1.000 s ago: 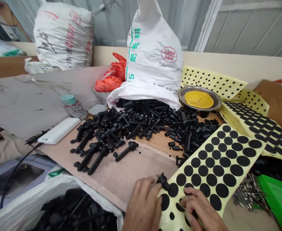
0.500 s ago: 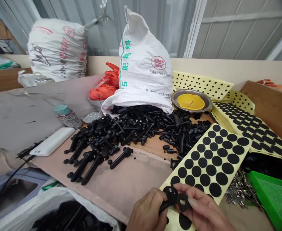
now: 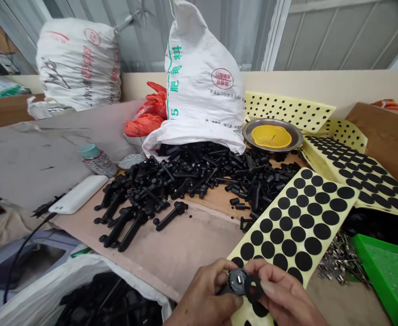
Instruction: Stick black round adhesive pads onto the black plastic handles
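Your left hand (image 3: 199, 304) pinches a black clamping lever (image 3: 237, 281) by its round head, near the front edge of the bench (image 3: 172, 244), and the fingertips of your right hand (image 3: 287, 296) pinch a thin black rubber ring (image 3: 253, 289) against that head. The ring seems soft and may be sticky, so uneven pressure from your fingers could fold it or set it crooked. If it drops, it may hide on the yellow-backed sheet of black dots (image 3: 296, 226) just under your hands. Farther ahead, a heap of black levers (image 3: 199, 179) spills from a white woven sack (image 3: 199, 86), and to the right, loose metal studs (image 3: 338, 267) lie beside a green tray (image 3: 387, 276)
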Demonstrator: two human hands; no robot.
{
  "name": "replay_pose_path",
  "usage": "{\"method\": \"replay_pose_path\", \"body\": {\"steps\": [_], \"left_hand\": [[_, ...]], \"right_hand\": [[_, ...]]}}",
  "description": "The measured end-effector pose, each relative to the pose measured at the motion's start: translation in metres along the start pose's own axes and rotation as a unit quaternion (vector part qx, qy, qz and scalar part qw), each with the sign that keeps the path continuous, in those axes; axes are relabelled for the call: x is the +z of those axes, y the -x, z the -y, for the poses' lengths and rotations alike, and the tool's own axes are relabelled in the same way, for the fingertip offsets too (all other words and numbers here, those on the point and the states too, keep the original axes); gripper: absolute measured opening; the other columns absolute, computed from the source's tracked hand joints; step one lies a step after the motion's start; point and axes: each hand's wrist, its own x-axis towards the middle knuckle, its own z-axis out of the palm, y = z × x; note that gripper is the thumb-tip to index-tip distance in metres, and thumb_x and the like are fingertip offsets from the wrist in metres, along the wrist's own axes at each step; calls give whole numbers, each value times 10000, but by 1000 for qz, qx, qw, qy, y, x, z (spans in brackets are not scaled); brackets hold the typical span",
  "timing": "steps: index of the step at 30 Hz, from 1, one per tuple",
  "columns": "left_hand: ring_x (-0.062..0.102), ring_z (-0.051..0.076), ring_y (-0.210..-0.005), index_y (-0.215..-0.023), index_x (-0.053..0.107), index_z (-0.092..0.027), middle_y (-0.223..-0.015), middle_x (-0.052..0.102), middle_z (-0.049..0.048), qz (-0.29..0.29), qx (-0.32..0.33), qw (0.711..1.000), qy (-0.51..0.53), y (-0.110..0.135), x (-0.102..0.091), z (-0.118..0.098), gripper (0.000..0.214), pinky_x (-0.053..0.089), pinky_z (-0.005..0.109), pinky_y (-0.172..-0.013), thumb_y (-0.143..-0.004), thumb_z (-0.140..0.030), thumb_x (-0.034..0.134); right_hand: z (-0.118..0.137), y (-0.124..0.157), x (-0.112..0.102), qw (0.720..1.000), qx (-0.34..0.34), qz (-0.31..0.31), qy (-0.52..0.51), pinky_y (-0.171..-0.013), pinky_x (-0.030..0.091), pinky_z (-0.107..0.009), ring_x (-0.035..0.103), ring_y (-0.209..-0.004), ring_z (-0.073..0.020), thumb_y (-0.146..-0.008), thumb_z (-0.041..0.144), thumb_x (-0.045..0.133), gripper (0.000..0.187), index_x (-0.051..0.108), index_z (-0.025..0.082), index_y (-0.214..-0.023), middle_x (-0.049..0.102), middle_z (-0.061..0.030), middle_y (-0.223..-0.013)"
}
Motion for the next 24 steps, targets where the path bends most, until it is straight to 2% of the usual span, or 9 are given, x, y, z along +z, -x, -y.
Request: {"method": "replay_pose_path", "body": {"steps": [3, 6, 9, 15, 20, 24], "left_hand": [[481, 86, -513, -978, 573, -143, -697, 581, -26, -29, 4, 999, -26, 1, 1, 5, 363, 440, 185, -440, -621, -124, 515], [527, 96, -559, -1060, 593, -151, -769, 632, -5, -37, 1, 998, -49, 4, 2, 4, 453, 416, 164, -452, -624, -92, 483], [542, 95, -535, -1117, 585, -160, -752, 647, -9, -40, -2, 997, -70, 6, 3, 4, 469, 383, 160, -444, -662, -103, 489], [592, 130, -631, -1127, 600, -185, -770, 663, -12, -62, 16, 994, -88, 6, 4, 11, 484, 407, 179, -515, -664, -98, 490], [594, 131, -637, -1162, 583, -178, -840, 677, 6, -55, 16, 996, -70, 4, 4, 18, 502, 415, 193, -522, -675, -107, 483], [610, 143, -670, -1170, 581, -178, -793, 674, -3, -70, 16, 995, -75, 4, 3, 21, 533, 440, 200, -553, -652, -94, 487]], "right_hand": [[-5, -3, -1, 1000, -26, -15, 9, -556, 387, -216, 496, -629, -119, -635, 358, 761, 234, 624, 174, -592, 597, -32, -880], [-7, -4, -1, 999, -31, -26, 28, -579, 386, -223, 492, -667, -133, -629, 373, 760, 244, 624, 172, -597, 582, -36, -895], [-6, -3, 1, 997, -32, -36, 57, -606, 398, -237, 494, -693, -147, -621, 383, 757, 250, 617, 179, -589, 568, -33, -890], [-3, -2, 5, 993, -40, -58, 92, -579, 401, -240, 486, -672, -148, -625, 390, 748, 248, 609, 188, -584, 570, -36, -880], [-5, -3, 5, 993, -39, -69, 92, -595, 411, -240, 504, -692, -155, -622, 381, 745, 247, 605, 184, -575, 573, -33, -873], [-5, -3, 3, 993, -39, -65, 88, -572, 407, -236, 499, -673, -152, -632, 358, 744, 233, 607, 180, -570, 578, -33, -855]]}}
